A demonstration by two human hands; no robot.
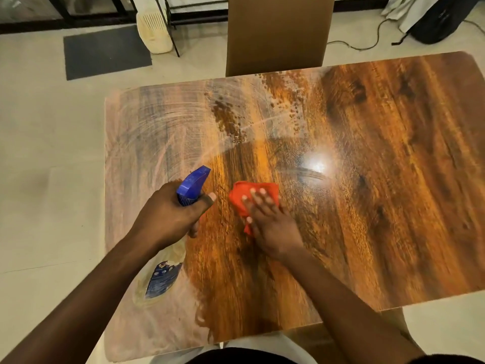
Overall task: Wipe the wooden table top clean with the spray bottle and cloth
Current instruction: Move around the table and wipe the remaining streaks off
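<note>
Grip first: across the wooden counter (367, 179), hazy with smears on its left part and glossy elsewhere, the left hand (168, 216) is closed around the spray bottle (193, 186), nozzle aimed forward, while the right hand (270, 222) presses flat, fingers spread, on the red cloth (244, 198) near the middle. Wiping seems underway; next, I judge, the cloth should sweep left into the smeared patch.

Pale tiled floor (47, 158) all around, with a dark grey mat (106, 52) lying far left. Beside it, a cream plastic appliance (153, 32) against black metal frame legs (172, 24). Farther right, a brown chair back (278, 32), then a black cable (367, 40) trailing toward a black bag (443, 19) at far right.
</note>
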